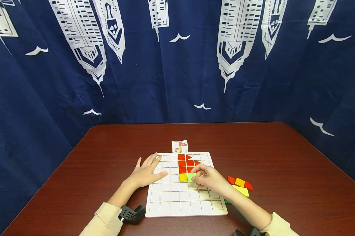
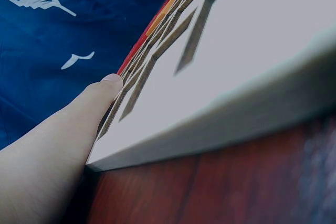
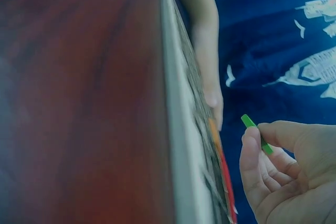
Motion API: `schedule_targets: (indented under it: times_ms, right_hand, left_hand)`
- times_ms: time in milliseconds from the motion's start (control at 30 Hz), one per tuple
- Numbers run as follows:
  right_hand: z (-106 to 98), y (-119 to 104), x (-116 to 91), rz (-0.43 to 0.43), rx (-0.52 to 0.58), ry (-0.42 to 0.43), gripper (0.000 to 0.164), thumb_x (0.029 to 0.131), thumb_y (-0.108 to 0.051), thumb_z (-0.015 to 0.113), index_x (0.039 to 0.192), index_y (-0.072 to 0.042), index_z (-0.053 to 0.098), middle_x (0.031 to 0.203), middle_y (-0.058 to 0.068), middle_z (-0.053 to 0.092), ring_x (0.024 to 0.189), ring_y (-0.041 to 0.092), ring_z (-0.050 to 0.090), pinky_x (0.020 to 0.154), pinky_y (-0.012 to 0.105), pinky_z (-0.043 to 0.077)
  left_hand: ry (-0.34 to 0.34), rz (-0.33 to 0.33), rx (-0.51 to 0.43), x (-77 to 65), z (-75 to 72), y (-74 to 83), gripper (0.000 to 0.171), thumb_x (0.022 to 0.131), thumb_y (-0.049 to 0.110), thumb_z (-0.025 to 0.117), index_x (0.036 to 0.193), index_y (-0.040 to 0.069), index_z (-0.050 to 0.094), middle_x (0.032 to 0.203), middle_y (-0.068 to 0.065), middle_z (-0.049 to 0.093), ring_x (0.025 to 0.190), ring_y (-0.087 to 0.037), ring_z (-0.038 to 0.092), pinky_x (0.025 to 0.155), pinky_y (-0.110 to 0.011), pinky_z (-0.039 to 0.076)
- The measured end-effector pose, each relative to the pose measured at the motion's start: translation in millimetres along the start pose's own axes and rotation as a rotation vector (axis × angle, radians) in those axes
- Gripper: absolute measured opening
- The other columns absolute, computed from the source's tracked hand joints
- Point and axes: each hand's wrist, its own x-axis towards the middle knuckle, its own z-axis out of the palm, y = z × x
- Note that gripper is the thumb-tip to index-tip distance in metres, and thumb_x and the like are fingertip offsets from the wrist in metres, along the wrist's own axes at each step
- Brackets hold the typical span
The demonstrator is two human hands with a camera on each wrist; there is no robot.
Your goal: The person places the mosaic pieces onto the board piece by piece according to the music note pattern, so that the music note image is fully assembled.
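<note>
A white grid board (image 1: 169, 196) lies on the table. Red squares (image 1: 181, 163) and red triangles fill several cells near its top, with a yellow square (image 1: 183, 177) below them. My right hand (image 1: 208, 178) pinches a light green square tile (image 1: 191, 177) between thumb and fingers; in the right wrist view the green tile (image 3: 249, 123) is seen edge-on, held above the board. The left hand (image 1: 145, 173) rests with spread, straight fingers on the board's left edge, and its thumb (image 2: 107, 85) lies on the grid in the left wrist view.
A small printed card (image 1: 179, 146) with a coloured pattern pokes out behind the board. To the right, by my right forearm, lie loose red, yellow and green pieces (image 1: 240, 182), partly hidden. The brown table (image 1: 121, 141) ends at a blue curtain (image 1: 165, 75).
</note>
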Motion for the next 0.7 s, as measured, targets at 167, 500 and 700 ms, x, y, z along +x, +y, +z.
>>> schedule_targets:
  times_ms: [167,500,700]
  right_hand:
    - [11.4,6.4,1.4,-0.029,0.035,-0.035,0.027,0.082,-0.007,0.061,0.105,0.004,0.052,0.071,0.003,0.053,0.062,0.013,0.058,0.061,0.026,0.053]
    - [22.3,13.6,4.8,-0.086,-0.082,0.055,0.021,0.079,-0.008,0.066,0.098,-0.003,0.057,0.075,0.003,0.057,0.062,0.009,0.055,0.056,0.017,0.046]
    - [25.4,20.1,5.9,-0.166,-0.2,0.08,0.015,0.079,-0.006,0.066,0.092,-0.006,0.059,0.078,0.002,0.058,0.067,0.003,0.052,0.061,0.015,0.045]
  left_hand:
    - [0.002,0.001,-0.005,-0.6,-1.1,0.6,0.079,0.083,0.064,0.043,0.145,0.02,0.023,0.154,-0.005,0.014,0.142,-0.024,0.012,0.109,-0.057,-0.006]
    - [0.002,-0.004,0.01,2.1,0.7,-1.5,0.08,0.083,0.067,0.041,0.146,0.022,0.021,0.154,-0.003,0.012,0.142,-0.023,0.011,0.109,-0.056,-0.006]
    - [-0.001,-0.011,0.013,1.6,0.8,-1.0,0.08,0.082,0.067,0.041,0.145,0.021,0.023,0.154,-0.003,0.013,0.142,-0.023,0.012,0.11,-0.056,-0.005]
